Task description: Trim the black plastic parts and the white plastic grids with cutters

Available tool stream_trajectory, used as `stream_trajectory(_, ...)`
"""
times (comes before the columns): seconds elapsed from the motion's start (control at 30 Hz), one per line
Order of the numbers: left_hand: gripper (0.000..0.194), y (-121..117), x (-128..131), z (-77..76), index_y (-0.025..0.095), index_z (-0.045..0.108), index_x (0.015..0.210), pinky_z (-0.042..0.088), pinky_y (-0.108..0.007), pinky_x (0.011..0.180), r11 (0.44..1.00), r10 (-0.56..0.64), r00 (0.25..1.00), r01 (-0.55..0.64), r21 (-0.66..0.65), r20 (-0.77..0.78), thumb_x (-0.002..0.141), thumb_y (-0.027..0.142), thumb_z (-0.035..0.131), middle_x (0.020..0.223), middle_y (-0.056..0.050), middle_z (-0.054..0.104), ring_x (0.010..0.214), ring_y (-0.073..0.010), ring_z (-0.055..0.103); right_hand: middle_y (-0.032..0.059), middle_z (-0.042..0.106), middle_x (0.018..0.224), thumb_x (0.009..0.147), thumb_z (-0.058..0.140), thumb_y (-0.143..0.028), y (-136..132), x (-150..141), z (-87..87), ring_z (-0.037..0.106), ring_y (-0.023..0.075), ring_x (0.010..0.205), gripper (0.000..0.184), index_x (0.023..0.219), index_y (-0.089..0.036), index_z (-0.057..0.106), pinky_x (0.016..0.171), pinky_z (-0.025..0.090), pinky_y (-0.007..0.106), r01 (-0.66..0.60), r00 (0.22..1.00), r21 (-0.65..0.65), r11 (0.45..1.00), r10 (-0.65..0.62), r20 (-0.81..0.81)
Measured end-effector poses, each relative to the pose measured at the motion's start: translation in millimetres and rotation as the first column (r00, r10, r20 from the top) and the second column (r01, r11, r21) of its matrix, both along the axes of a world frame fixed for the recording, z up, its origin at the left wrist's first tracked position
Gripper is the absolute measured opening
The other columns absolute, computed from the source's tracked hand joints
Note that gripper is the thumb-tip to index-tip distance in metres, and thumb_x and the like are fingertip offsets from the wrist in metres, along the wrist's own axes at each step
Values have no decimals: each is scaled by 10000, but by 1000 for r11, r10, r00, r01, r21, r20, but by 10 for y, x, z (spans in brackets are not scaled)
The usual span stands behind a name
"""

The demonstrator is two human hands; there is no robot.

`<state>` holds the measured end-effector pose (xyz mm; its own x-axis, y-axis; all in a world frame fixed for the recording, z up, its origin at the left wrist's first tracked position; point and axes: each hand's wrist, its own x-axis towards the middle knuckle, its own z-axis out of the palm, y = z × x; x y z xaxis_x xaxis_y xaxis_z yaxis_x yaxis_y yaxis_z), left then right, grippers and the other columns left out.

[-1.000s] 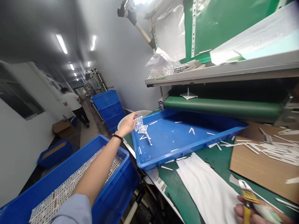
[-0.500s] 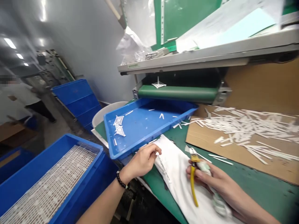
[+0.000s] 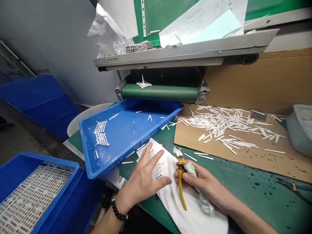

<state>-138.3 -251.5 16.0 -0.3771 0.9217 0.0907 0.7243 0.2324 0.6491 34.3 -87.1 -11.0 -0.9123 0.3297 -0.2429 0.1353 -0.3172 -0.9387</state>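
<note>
My left hand (image 3: 143, 182) lies flat with fingers spread, pressing a small white plastic grid part (image 3: 157, 169) onto a white cloth (image 3: 185, 208) on the green bench. My right hand (image 3: 207, 187) is closed round yellow-handled cutting pliers (image 3: 181, 185), whose jaws sit just right of the grid part. A tilted blue tray (image 3: 126, 130) beside my left hand holds another white grid piece (image 3: 100, 133) and a few loose white strips.
A cardboard sheet (image 3: 243, 152) with several cut white strips lies at the right. A green conveyor roller (image 3: 161, 92) carries one grid part. A blue crate (image 3: 31, 191) of stacked grids stands lower left. A grey tub (image 3: 301, 128) sits far right.
My left hand went from the tray's far corner back to the cloth with a grid part and now presses it flat. My right hand brought the pliers close. The view swung right.
</note>
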Motion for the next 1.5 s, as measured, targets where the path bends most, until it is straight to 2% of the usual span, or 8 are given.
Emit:
stream_trajectory(0.13, 447, 32, 38, -33, 214, 598, 1183, 351, -474, 1110, 988, 112, 992, -118, 102, 61, 772, 374, 675, 1488, -131, 342, 1364, -319, 365, 91, 644, 1057, 823, 697, -458, -5, 0, 9, 578, 222, 1014, 400, 1095, -191, 577, 946, 441, 360, 20, 1000, -38, 999, -19, 18)
stream_trajectory(0.3, 511, -49, 107, -240, 231, 559, 1156, 443, -411, 1042, 952, 80, 934, -175, 250, 348, 699, 354, 754, 1403, -115, 366, 1318, -274, 408, 124, 643, 1122, 779, 733, -485, 46, 48, 106, 599, 258, 1045, 478, 1115, -184, 577, 1015, 410, 427, 57, 995, -77, 995, -50, 92)
stream_trajectory(0.47, 527, -82, 160, -393, 255, 543, 1152, 429, -394, 1062, 937, 54, 895, -199, 288, 443, 682, 307, 775, 1417, -83, 333, 1333, -256, 384, 117, 618, 1161, 854, 618, -525, -7, 115, 381, 573, 272, 1082, 445, 1142, -195, 536, 961, 447, 398, -19, 983, 173, 985, -14, 183)
stream_trajectory(0.53, 581, -97, 182, -419, 263, 511, 1201, 431, -400, 1062, 927, 65, 895, -218, 305, 442, 684, 301, 774, 1435, -82, 316, 1344, -264, 372, 96, 621, 1125, 903, 541, -496, -100, 126, 514, 578, 263, 1034, 381, 1161, -218, 508, 899, 458, 380, -149, 957, 395, 907, 32, 288)
stream_trajectory(0.63, 845, -104, 207, -440, 280, 318, 1393, 427, -426, 1068, 916, 96, 887, -257, 308, 452, 684, 307, 778, 1457, -105, 309, 1345, -276, 376, 69, 626, 999, 933, 472, -386, -263, 91, 678, 578, 242, 904, 218, 1085, -234, 507, 755, 435, 340, -423, 860, 628, 653, 70, 506)
stream_trajectory(0.87, 966, -65, 194, -461, 271, 249, 1444, 459, -435, 1041, 927, 118, 900, -252, 280, 419, 657, 371, 801, 1440, -118, 332, 1305, -293, 427, 100, 597, 916, 877, 437, -131, -430, -227, 887, 557, 235, 815, 72, 916, -191, 445, 677, 366, 313, -737, 654, 584, 339, 145, 742)
stream_trajectory(1.27, 934, -59, 162, -468, 281, 272, 1415, 483, -427, 1011, 932, 123, 901, -248, 262, 415, 648, 367, 796, 1432, -108, 349, 1292, -280, 435, 87, 579, 839, 814, 431, -59, -512, -538, 1008, 517, 205, 692, 140, 877, -184, 431, 593, 303, 285, -848, 517, 494, 190, 98, 850)
stream_trajectory(1.5, 941, -57, 158, -510, 265, 278, 1420, 478, -464, 1013, 936, 146, 906, -257, 241, 398, 644, 378, 798, 1422, -130, 363, 1280, -308, 450, 90, 592, 875, 782, 441, -21, -497, -578, 1005, 534, 211, 727, 207, 908, -184, 431, 627, 320, 290, -862, 488, 457, 219, 113, 866)
